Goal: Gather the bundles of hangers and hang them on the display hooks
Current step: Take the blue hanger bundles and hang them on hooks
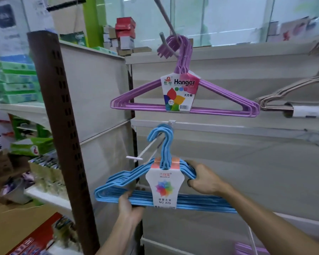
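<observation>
I see the blue hanger bundle (136, 188) with its hook tops looped over a white display hook (149, 146) on the pale back panel (247, 162); my left hand (129, 205) grips its bottom bars from below, and my right hand (203, 178) curls its fingers round the right shoulder. Directly above it a purple hanger bundle (184, 100) with a "Hanger" card hangs from a grey hook (167, 21), free of both hands. To the right a beige bundle (284, 96) hangs, and to the left a brown slotted upright (63, 111) stands before shelves of green boxes (15, 81).
</observation>
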{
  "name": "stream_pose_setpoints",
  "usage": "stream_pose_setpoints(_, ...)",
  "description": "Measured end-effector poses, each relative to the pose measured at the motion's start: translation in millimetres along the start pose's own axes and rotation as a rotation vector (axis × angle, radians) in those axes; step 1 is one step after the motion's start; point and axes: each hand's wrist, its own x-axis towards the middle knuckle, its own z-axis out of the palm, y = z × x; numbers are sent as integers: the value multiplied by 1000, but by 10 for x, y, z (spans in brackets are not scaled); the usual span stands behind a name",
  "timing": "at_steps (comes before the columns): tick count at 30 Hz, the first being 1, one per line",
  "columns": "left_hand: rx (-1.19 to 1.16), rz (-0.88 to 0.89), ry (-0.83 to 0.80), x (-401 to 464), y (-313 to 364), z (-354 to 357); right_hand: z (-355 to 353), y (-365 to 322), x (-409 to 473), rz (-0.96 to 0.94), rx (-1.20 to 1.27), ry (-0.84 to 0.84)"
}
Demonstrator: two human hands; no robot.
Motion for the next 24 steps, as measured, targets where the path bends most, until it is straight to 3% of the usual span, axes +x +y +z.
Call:
stream_pose_setpoints(13, 128, -55, -39, 822, 70, 375, 127, 39, 445, 170, -83, 136)
stream_pose_setpoints(24, 139, -37, -108, 1144, 92, 348, 256, 81, 587, 202, -132, 103)
